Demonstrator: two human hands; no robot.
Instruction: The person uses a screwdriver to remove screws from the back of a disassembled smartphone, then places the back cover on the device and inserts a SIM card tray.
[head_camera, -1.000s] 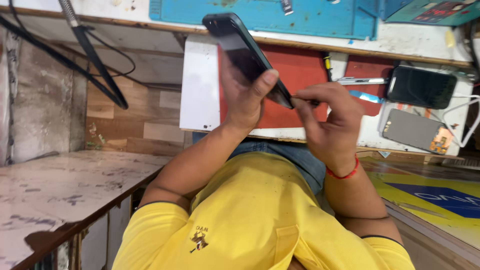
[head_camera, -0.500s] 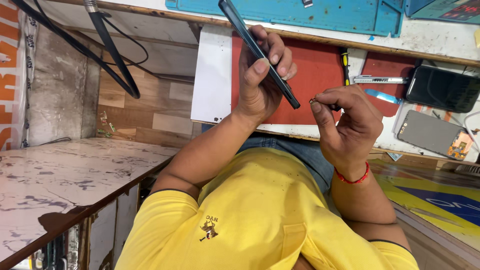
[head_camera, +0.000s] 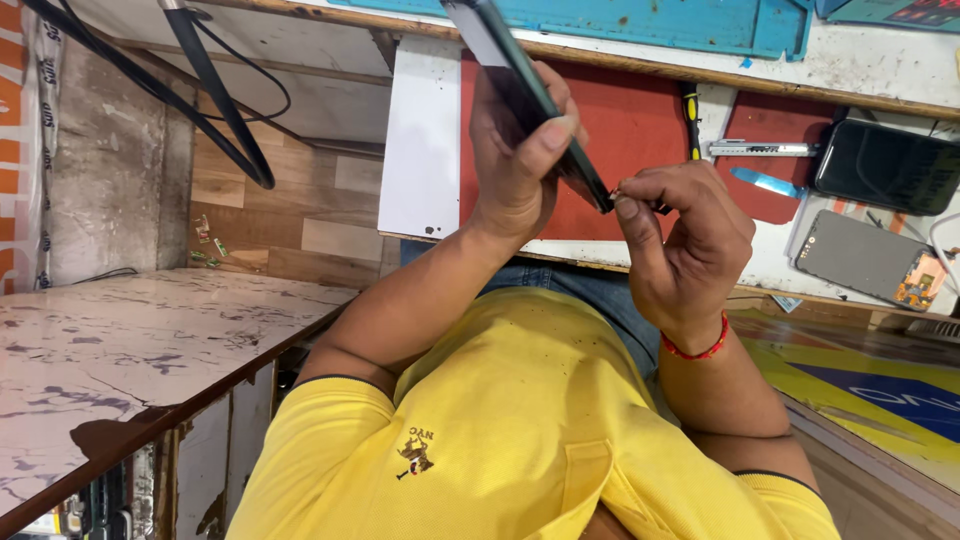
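My left hand (head_camera: 515, 170) is shut on a dark smartphone (head_camera: 500, 50), held up edge-on and tilted, its top cut off by the frame. My right hand (head_camera: 685, 240), with a red thread band at the wrist, pinches a small thin tool (head_camera: 640, 195) against the phone's lower end. Both hands hover over a red work mat (head_camera: 640, 120) on the bench. My yellow shirt fills the bottom of the view.
On the bench at the right lie a black phone (head_camera: 885, 165), a grey phone (head_camera: 865, 258), a blue pry tool (head_camera: 765, 182), a silver knife-like tool (head_camera: 760, 149) and a screwdriver (head_camera: 690, 120). A marble-patterned counter (head_camera: 120, 350) stands left; black cables (head_camera: 220, 100) hang above it.
The left hand has turned the phone more edge-on and lifted it. The right hand's pinched fingers have stayed at the phone's lower end.
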